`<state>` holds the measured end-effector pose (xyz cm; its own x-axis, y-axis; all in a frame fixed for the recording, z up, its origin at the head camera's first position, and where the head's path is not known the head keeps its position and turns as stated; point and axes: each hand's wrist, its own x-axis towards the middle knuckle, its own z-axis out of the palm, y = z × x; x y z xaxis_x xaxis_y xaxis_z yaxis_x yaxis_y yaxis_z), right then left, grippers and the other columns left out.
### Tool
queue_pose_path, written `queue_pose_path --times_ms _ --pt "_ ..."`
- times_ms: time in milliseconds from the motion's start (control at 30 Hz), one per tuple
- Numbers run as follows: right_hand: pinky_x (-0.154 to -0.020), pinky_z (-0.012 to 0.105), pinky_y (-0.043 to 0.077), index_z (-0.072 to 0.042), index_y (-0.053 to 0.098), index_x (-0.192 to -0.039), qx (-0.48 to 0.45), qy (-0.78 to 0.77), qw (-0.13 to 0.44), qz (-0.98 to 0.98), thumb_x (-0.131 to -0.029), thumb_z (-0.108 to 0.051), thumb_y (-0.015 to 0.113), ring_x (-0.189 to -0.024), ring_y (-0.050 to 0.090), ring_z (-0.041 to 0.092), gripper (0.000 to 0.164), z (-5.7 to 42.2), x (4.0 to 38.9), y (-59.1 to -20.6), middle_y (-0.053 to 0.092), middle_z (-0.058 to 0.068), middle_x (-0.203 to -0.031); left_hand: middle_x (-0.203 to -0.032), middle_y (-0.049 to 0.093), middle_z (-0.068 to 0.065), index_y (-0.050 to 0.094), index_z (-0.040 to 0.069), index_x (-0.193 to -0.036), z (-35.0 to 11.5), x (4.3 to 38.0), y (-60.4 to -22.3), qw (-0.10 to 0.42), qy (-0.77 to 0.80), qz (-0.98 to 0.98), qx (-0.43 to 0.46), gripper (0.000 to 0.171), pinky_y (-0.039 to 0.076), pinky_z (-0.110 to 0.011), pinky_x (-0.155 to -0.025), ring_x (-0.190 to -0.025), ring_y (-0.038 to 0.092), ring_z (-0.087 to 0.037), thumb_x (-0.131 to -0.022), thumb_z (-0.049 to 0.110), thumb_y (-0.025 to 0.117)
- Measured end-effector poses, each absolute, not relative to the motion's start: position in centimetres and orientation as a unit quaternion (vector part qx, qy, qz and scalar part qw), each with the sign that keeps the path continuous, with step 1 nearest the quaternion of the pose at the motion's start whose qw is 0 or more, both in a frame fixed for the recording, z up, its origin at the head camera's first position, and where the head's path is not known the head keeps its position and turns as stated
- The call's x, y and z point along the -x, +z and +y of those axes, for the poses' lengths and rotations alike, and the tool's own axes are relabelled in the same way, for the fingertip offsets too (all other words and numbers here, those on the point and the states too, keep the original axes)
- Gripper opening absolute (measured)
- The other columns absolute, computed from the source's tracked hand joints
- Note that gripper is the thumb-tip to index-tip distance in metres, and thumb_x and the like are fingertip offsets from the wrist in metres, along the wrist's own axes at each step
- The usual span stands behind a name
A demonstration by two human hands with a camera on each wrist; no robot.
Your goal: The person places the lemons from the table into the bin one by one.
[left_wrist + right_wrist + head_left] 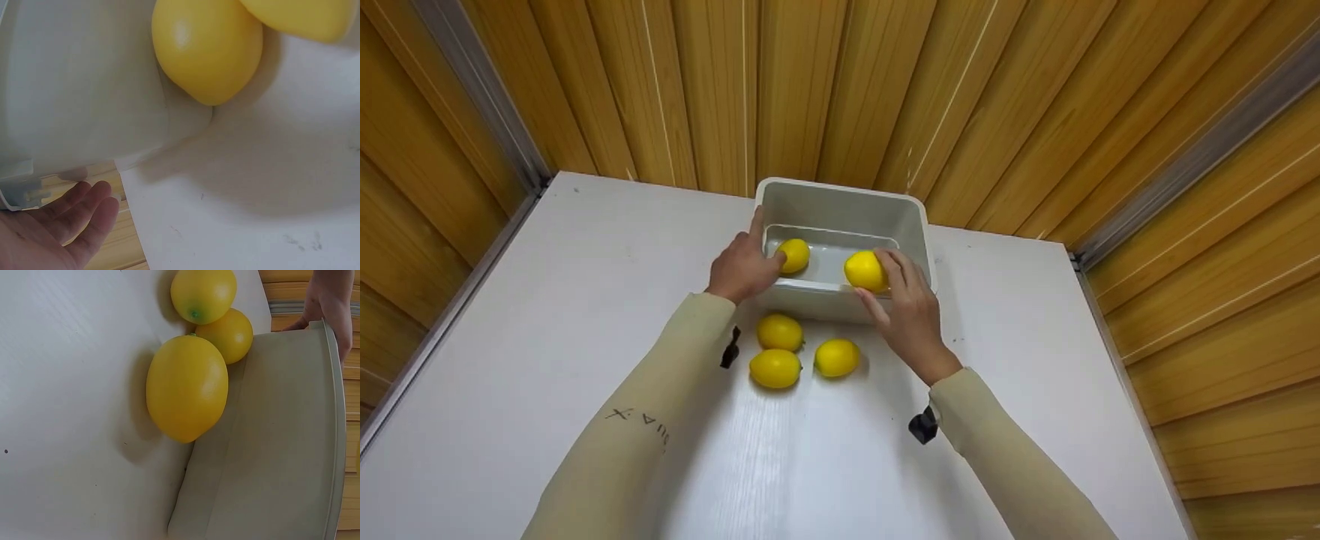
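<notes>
Head view: gripping bin [819,302] at its left side with left hand [743,268], lemon [862,271] at bin's near rim with right hand [913,309]; brace bin, lower lemon inside gently.

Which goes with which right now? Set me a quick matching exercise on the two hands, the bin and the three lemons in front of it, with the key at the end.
Column one
1. Left hand
2. Three lemons
3. Right hand
4. Bin

Column two
A. Holds a yellow lemon
B. Light grey and open at the top
C. At the bin's left rim
D. On the white tabletop, outside the bin

Right pairs: 1-C; 2-D; 3-A; 4-B
</notes>
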<state>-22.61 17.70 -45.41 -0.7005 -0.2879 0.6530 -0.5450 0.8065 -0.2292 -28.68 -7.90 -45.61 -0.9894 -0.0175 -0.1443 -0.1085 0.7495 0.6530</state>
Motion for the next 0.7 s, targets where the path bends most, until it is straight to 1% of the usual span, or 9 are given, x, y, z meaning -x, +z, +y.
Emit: queue_pose_path --times_ms 433,700 --pt "-0.106 0.035 0.045 -0.011 0.045 -0.142 -0.217 0.208 0.290 -0.909 -0.090 -0.039 0.065 -0.120 0.053 0.022 0.062 17.59 22.83 -45.57 0.049 0.008 -0.141 -0.145 0.042 -0.015 -0.007 0.035 -0.155 -7.85 28.61 -45.61 0.064 0.361 0.930 0.041 0.089 0.036 -0.054 -0.111 -0.123 0.050 -0.032 -0.091 0.046 0.055" --pt "-0.103 0.038 0.047 -0.010 0.048 -0.139 -0.219 0.219 0.298 -0.903 -0.088 -0.035 0.069 -0.117 0.054 0.024 0.061 17.42 23.18 -45.52 0.050 0.008 -0.139 -0.142 0.045 -0.016 -0.004 0.032 -0.156 -7.94 28.63 -45.64 0.054 0.355 0.933 0.031 0.088 0.036 -0.053 -0.111 -0.122 0.051 -0.033 -0.090 0.045 0.053"
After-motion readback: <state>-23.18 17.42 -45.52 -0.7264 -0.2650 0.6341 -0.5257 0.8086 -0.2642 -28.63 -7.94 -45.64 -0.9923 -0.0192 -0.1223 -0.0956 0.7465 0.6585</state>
